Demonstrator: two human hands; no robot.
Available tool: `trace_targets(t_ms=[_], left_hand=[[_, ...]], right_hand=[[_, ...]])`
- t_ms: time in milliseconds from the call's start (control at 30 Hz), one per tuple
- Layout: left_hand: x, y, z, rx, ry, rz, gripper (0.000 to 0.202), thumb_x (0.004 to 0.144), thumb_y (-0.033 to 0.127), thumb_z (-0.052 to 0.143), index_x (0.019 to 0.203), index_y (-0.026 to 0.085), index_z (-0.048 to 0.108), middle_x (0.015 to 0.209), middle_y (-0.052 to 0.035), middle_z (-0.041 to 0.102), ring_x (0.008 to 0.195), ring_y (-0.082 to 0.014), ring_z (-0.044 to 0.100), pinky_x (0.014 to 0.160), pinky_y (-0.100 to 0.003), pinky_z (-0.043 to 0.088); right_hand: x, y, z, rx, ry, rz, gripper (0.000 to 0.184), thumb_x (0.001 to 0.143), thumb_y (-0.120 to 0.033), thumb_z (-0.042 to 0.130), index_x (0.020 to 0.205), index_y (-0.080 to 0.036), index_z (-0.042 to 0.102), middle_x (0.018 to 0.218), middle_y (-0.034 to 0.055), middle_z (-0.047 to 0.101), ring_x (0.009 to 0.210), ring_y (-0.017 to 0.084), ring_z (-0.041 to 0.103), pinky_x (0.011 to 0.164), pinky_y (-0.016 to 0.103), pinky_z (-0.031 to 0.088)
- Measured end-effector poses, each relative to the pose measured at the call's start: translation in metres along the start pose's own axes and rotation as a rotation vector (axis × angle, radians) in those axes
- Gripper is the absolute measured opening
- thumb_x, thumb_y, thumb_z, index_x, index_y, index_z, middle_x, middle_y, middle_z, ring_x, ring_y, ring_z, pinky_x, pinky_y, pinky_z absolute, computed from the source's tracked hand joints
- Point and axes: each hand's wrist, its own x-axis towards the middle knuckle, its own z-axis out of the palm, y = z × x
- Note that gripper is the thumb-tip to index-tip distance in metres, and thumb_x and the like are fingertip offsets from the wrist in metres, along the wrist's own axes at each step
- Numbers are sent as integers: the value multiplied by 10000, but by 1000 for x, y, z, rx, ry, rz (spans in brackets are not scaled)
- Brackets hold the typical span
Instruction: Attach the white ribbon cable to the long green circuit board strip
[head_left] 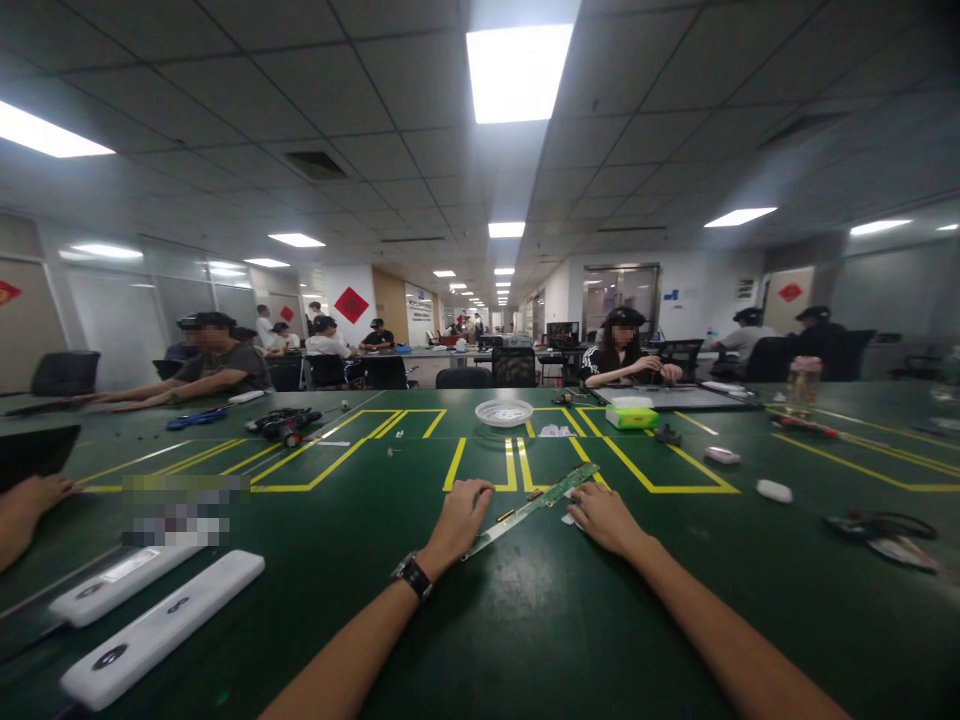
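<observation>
A long narrow strip of circuit board, green at its far end and metallic at its near end, lies slantwise on the green table. My left hand, with a watch on the wrist, rests on the table with its fingers curled beside the strip's near end. My right hand lies palm down just right of the strip, fingers bent over a small white piece that is mostly hidden. I cannot tell whether either hand grips the strip.
Two long white bars lie at the near left. A white bowl, a green and white box, small white parts, a black tool and cables sit farther out. Another person's hand rests at the left edge. People sit opposite.
</observation>
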Motion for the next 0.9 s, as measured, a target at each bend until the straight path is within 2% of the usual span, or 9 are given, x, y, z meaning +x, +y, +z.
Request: trace_targets(t_ms=[100,333,633,700,900], left_hand=[[-1,2,1,-28,-29,35,382,939,406,341,1014,187,644,997,-74,647,957,-221,521,888,-339,376],[-2,6,-3,-55,-14,24,373,942,381,334,973,184,650,957,-71,657,915,-217,534,852,-322,376],[-1,6,-2,-46,-48,42,358,938,385,359,936,181,654,930,-75,660,888,-217,540,817,-309,380],[-1,6,-2,-41,-46,42,357,940,381,356,936,184,653,932,-71,662,887,-214,542,813,-305,381],[-2,6,-1,-38,-43,37,338,939,359,363,919,179,649,936,-60,672,907,-201,569,819,-282,385]], right_hand=[[-2,0,2,4,0,0,368,920,-349,423,1158,-155,624,1194,159,591,1147,288,496,944,390,364],[-5,-29,7,127,-6,-240,388,917,-380,435,1203,-182,606,1256,126,567,1177,265,474,990,375,336],[-1,-6,4,44,18,-31,382,913,-338,422,1168,-141,626,1222,157,583,1143,295,500,945,393,370],[-2,-9,6,60,16,-66,382,915,-330,417,1172,-135,621,1222,158,580,1146,286,499,954,384,368],[-7,-36,5,165,-19,-302,385,908,-373,445,1208,-187,599,1249,116,568,1185,259,468,991,363,352]])
